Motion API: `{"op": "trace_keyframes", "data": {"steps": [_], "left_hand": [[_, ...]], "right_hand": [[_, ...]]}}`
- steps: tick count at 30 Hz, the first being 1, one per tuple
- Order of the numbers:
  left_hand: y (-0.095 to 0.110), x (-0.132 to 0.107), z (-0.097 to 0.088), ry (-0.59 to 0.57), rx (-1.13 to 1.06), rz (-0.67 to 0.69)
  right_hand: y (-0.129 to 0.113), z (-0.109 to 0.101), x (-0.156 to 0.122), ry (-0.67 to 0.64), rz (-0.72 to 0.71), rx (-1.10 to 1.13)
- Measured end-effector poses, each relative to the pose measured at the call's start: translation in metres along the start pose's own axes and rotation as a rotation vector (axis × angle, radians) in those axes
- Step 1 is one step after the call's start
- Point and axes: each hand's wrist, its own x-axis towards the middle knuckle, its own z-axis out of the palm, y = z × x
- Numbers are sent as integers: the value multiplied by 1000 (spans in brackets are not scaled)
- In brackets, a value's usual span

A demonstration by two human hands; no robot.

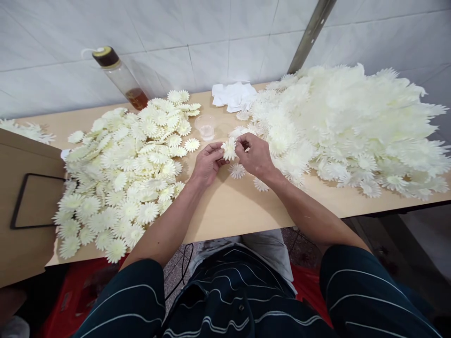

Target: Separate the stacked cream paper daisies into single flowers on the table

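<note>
A loose heap (352, 122) is being kept right of the clear cup (206, 126), flat flowers (123, 164) left of it, both within reach. Just before the cup, one flower (229, 149) is being pinched above the counter (225, 206) by the fingers of the left hand (206, 164) and right hand (257, 157).

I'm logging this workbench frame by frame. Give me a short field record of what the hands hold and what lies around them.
left hand: pinches one cream-white artificial daisy flower
right hand: grips the same flower
left side: spread pile of flat cream flowers
right side: tall heap of cream flowers
behind hands: small clear plastic cup
surface: light wooden table
</note>
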Motion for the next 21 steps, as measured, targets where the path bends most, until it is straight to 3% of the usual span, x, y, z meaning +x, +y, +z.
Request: {"op": "trace_keyframes", "data": {"steps": [7, 11, 15, 21], "left_hand": [[-2, -4, 5, -41, 31, -3], [-2, -5, 4, -31, 168, 31], [4, -1, -5, 13, 475, 146], [13, 3, -15, 69, 1183, 388]], "right_hand": [[-11, -5, -3, -105, 191, 178], [-17, -12, 0, -134, 289, 272], [-20, -21, 4, -68, 287, 329], [-18, -25, 5, -68, 284, 257]]}}
